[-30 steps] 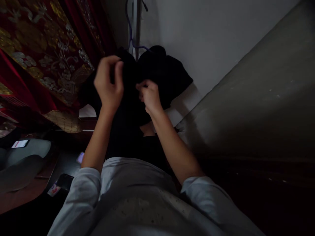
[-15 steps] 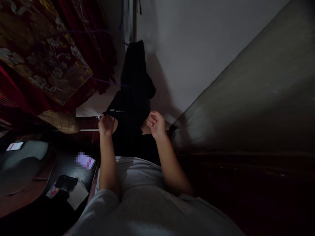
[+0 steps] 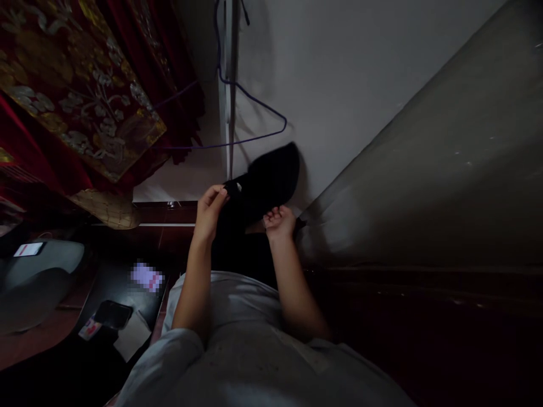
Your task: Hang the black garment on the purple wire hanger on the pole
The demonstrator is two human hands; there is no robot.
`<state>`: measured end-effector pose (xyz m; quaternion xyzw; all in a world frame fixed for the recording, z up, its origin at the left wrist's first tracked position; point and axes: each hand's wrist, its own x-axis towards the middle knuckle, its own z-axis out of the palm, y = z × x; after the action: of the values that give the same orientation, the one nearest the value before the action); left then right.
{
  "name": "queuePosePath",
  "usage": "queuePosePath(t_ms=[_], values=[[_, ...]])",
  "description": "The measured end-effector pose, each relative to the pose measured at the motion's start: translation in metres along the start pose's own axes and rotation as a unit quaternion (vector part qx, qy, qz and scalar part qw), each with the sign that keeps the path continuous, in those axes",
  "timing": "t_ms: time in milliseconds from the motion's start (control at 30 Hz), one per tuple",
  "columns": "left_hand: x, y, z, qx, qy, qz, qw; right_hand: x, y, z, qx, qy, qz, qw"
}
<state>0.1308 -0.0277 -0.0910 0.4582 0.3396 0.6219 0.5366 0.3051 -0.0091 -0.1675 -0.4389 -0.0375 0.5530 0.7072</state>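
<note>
A black garment (image 3: pixel 271 175) hangs between my two hands in front of the wall, its upper part swung over to the right. My left hand (image 3: pixel 209 212) pinches its edge beside a small pale label, thumb against fingers. My right hand (image 3: pixel 280 221) is palm up, fingers curled in at the garment's lower right edge; the cloth inside that grasp is mostly hidden. Above them, a purple wire hanger (image 3: pixel 254 137) hangs bare beside a metal pole (image 3: pixel 229 107).
Red cloth with gold and silver ornament (image 3: pixel 85 107) hangs at left above a woven basket (image 3: pixel 106 209). A dark bench (image 3: pixel 99 282) carries a lit phone (image 3: pixel 146 277), a black wallet-like item (image 3: pixel 113 314) and paper (image 3: pixel 133 336). Another phone (image 3: pixel 29 249) lies on a grey seat (image 3: pixel 63 257). A large grey panel (image 3: pixel 424 181) slants at right.
The black garment has come away from the purple hanger and dropped, swinging right. My left hand has moved right with its edge; my right hand has shifted slightly right and down.
</note>
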Motion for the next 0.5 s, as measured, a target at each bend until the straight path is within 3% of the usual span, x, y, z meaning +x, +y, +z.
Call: queuePosePath(t_ms=[67, 100, 167, 267, 333, 433, 500], values=[[-0.005, 0.004, 0.005, 0.021, -0.011, 0.025, 0.999, -0.012, -0.001, 0.006, -0.04, 0.0, -0.071, 0.997], [-0.008, 0.008, 0.008, 0.037, -0.014, 0.038, 0.998, -0.021, -0.003, 0.011, -0.083, -0.036, -0.12, 0.989], [-0.017, 0.019, 0.015, 0.084, -0.012, 0.075, 0.994, -0.043, -0.008, 0.021, -0.178, -0.178, -0.19, 0.949], [-0.029, 0.045, 0.022, 0.191, 0.012, 0.165, 0.968, -0.078, -0.022, 0.037, -0.232, -0.409, -0.161, 0.868], [-0.03, 0.065, 0.023, 0.276, 0.001, 0.225, 0.934, -0.093, -0.033, 0.047, -0.255, -0.489, -0.133, 0.823], [-0.018, 0.09, 0.016, 0.356, -0.102, 0.265, 0.89, -0.098, -0.055, 0.063, -0.343, -0.54, -0.107, 0.761], [-0.004, 0.095, 0.007, 0.354, -0.213, 0.231, 0.881, -0.095, -0.076, 0.073, -0.422, -0.572, -0.103, 0.695]])
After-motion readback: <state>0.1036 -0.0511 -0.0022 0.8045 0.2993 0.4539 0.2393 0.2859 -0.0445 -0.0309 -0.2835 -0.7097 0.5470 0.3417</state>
